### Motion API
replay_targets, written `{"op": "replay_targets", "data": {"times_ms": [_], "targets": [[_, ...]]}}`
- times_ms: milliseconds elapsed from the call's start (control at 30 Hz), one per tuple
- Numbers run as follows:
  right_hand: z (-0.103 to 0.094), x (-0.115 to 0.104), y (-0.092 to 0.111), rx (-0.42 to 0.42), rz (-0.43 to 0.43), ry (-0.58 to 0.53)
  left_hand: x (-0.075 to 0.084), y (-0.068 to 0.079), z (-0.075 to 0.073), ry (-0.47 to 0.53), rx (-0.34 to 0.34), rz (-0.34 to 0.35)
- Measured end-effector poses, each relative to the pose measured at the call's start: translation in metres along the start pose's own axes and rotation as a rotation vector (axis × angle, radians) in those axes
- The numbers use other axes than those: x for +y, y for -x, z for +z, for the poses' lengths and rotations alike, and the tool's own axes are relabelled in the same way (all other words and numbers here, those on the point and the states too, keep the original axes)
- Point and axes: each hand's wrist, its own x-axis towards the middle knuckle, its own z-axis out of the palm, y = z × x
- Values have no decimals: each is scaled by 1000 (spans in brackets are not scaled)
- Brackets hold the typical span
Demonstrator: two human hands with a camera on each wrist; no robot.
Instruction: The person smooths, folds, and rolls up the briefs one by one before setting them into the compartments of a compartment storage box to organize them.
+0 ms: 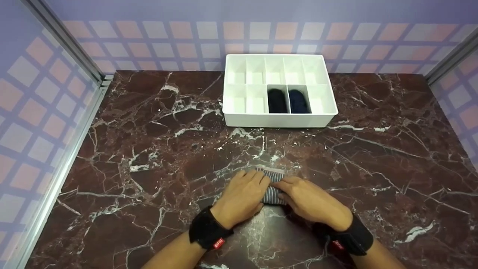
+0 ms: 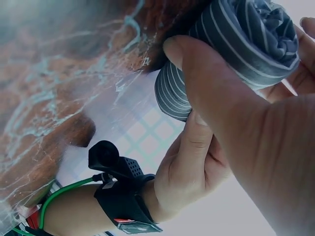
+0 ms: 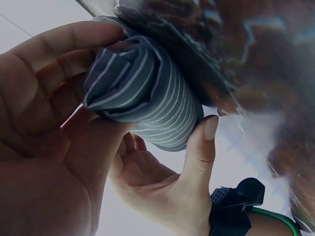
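Note:
A rolled cloth [image 1: 274,196], grey-blue with thin white stripes, lies on the tabletop between both hands. A pale band shows along its far edge in the head view. My left hand [image 1: 242,192] grips the left end, its thumb along the near side of the roll [image 2: 246,54] in the left wrist view. On the right end, my right hand [image 1: 312,200] holds the cloth with curled fingers. The right wrist view shows the folded layers at the end of the roll [image 3: 167,108]. In the head view, the hands cover both ends of the cloth.
A white divided box [image 1: 280,120] stands at the back of the table, right of centre. Two front compartments hold dark rolled items, one black [image 1: 277,101] and one navy [image 1: 298,101]. Tiled-pattern panels [image 1: 157,37] border the brown marbled tabletop [image 1: 123,149] at the back and sides.

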Motion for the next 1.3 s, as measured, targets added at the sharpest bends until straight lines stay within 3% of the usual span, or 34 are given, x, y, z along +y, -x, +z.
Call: {"op": "replay_targets", "data": {"times_ms": [233,633,1000,1300], "targets": [[-2,-4,-1,-14,106,-22,0,-1,1,-3,-11,-1],[0,-3,-1,115,46,4,-3,0,0,16,17,4],[2,-2,-1,90,31,2,-4,2,-3,36,10,27],[2,-1,-2,89,31,-5,-2,1,-6,90,-28,-5]]}}
